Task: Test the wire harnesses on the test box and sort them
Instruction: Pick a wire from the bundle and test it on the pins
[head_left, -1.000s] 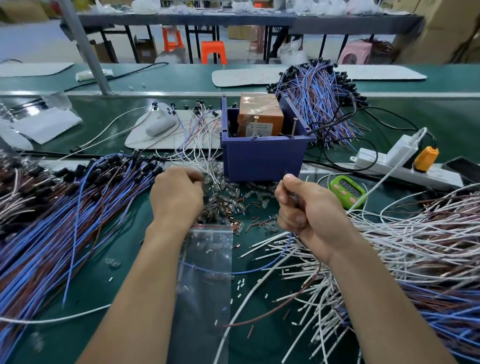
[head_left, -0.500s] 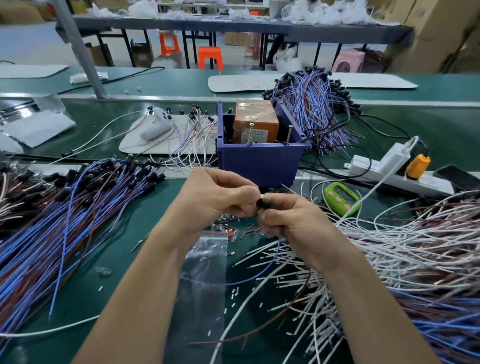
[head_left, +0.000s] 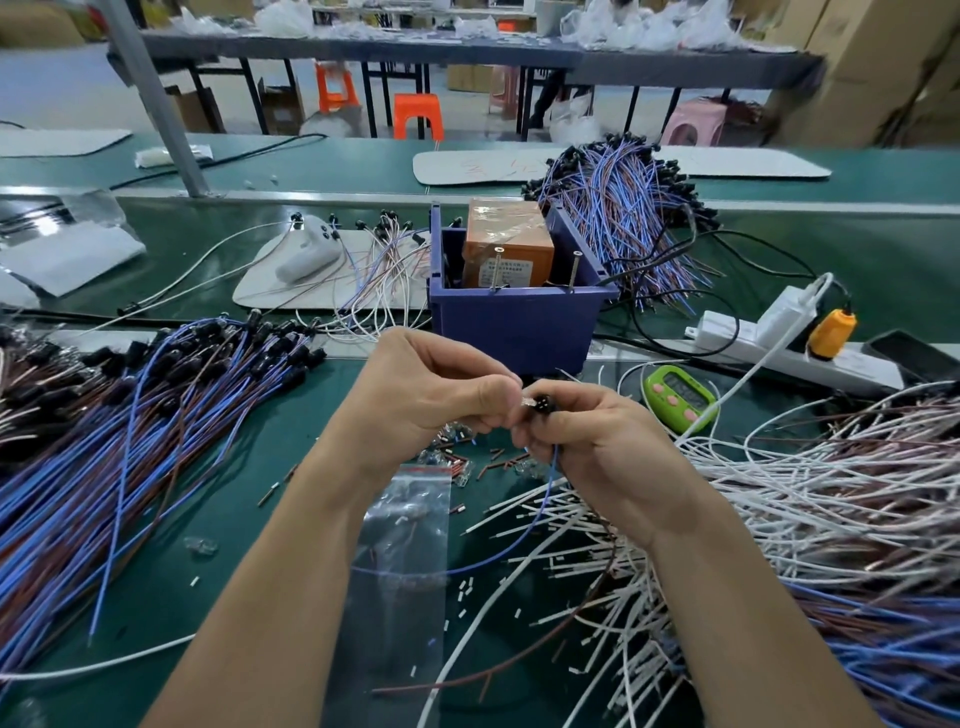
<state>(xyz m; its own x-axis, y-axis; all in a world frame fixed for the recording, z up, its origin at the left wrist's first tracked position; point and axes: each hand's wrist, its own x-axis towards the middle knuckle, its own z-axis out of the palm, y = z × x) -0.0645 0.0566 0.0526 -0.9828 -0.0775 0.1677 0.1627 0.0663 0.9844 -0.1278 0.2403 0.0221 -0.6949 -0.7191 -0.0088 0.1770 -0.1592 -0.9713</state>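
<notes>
grip, both hands: left hand (head_left: 431, 400) and right hand (head_left: 597, 447) meet at centre frame, fingers curled, fingertips close together over one wire harness. right hand pinches the black connector (head_left: 541, 404) of that harness between thumb and forefinger. left hand pinches a small pale part (head_left: 527, 402) that touches the connector's face; what the part is cannot be told.

blue wire (head_left: 545, 499): drops from under the right hand and curves toward lower centre, across a clear plastic bag (head_left: 405, 545).

brown wire (head_left: 441, 680): lies at lower centre; its upper end is hidden by the right forearm.

test box (head_left: 514, 322): blue, open-topped, upper centre, just beyond the hands and apart from them. an orange-brown unit (head_left: 509, 244) wrapped in film sits inside.

left harness pile (head_left: 130, 426): blue and brown wires with black connectors, fanned across the left of the frame on the green tabletop (head_left: 234, 519).

rear harness pile (head_left: 623, 208): same colours, behind and right of the box.

white wire pile (head_left: 805, 493): right side, mixed with brown and blue wires lower down.

loose small parts (head_left: 457, 447): scattered on the tabletop below the hands.

green timer (head_left: 678, 397): right of the hands, near the white power strip (head_left: 779, 343), which carries an orange plug (head_left: 831, 332).
</notes>
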